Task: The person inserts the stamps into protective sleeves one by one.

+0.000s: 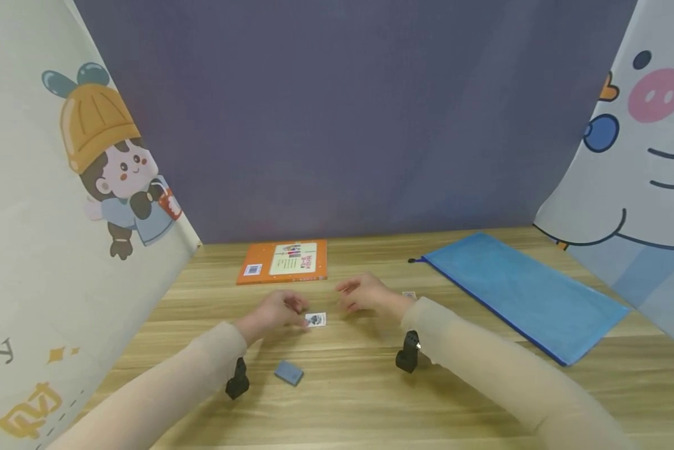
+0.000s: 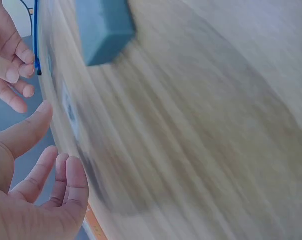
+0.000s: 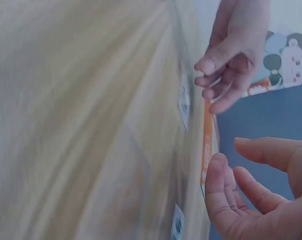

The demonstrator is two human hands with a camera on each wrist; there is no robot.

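Nearest the camera, two pale sleeves reach forward over the wooden worktop (image 1: 483,387), each with a small black wrist camera strapped under it. Just ahead of the left forearm lies a small blue-grey block (image 1: 289,372), possibly an eraser, untouched and apart from both hands. The left hand (image 1: 277,310) hovers just beside a small white card (image 1: 316,319) with a dark picture on it, which lies flat on the worktop between the two hands; from the head view its fingertips seem to be at the card's left edge, but the blur does not let me say whether they touch it. In the left wrist view its fingers (image 2: 65,182) are loosely bent and hold nothing. The right hand (image 1: 365,294) hangs a little above the wood, just right of the card, fingers relaxed and empty, as the right wrist view confirms. A second small card (image 1: 409,295) peeks out just behind the right wrist. My reading is that the work in hand concerns these cards and that this is the approach to a pickup: nothing is lifted yet. A flat card on wood calls for sliding a fingertip or nail under one edge, or dragging it to tilt it up. As for containers, a blue zip pouch (image 1: 517,294) lies flat to the right, well apart from the hands; I cannot tell whether it is open or what it holds. An orange book (image 1: 283,262) lies at the back.
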